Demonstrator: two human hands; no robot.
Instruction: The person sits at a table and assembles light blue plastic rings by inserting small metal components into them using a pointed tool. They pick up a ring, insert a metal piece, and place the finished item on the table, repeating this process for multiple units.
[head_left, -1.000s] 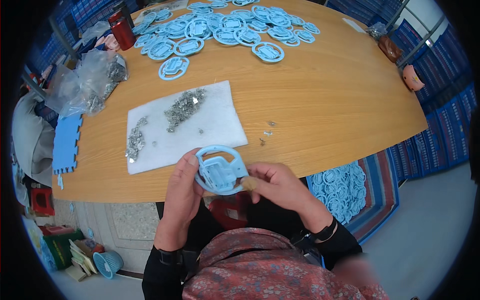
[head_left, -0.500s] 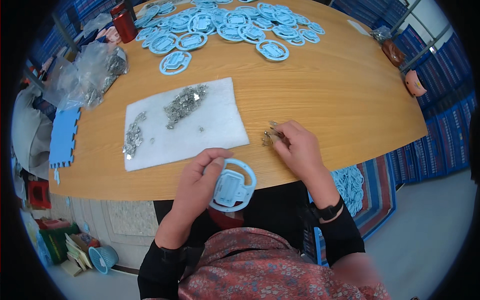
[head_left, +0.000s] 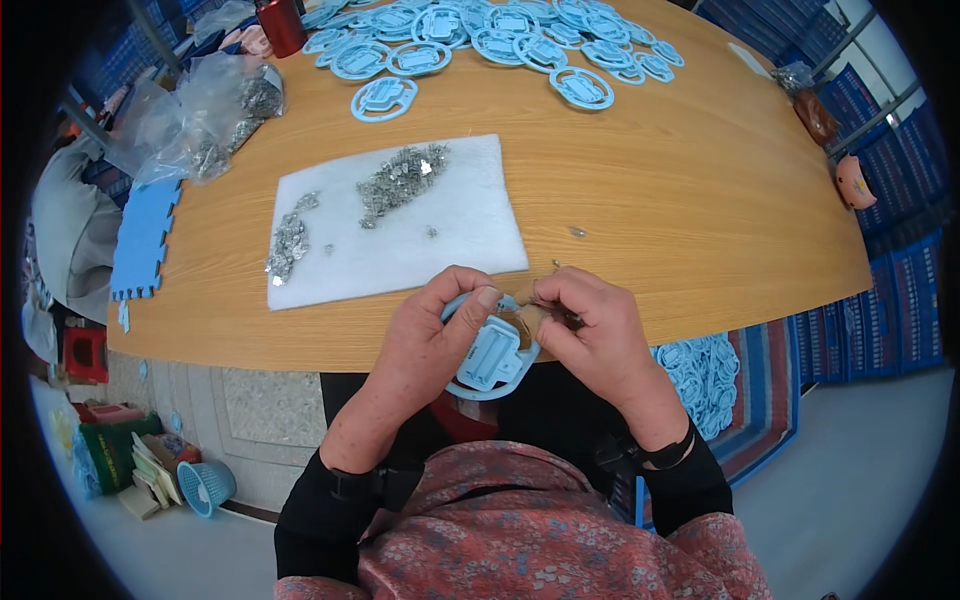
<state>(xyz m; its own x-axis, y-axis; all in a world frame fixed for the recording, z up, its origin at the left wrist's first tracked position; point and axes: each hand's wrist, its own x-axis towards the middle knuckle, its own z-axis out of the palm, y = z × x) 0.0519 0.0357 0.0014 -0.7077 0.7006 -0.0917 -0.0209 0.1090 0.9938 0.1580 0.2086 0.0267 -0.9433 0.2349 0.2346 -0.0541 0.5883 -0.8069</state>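
At the table's front edge, my left hand grips a light-blue plastic part shaped like a steering wheel, its thumb on the upper rim. My right hand meets that rim at the upper right. Its fingers are pinched together, with brownish tape on the tips and small metal pieces partly hidden inside. Beyond the hands lies a white foam pad with a larger heap of small metal pieces and a smaller one at its left. One loose metal piece rests on the wood right of the pad.
Many blue wheel-shaped parts are spread along the table's far side. Clear plastic bags, a red bottle and a blue foam mat sit at the left. Below right, a striped container holds more blue parts.
My right hand has left the tabletop, where it was picking at small metal pieces, and come to the blue part's rim. My left hand has brought the part up and right.
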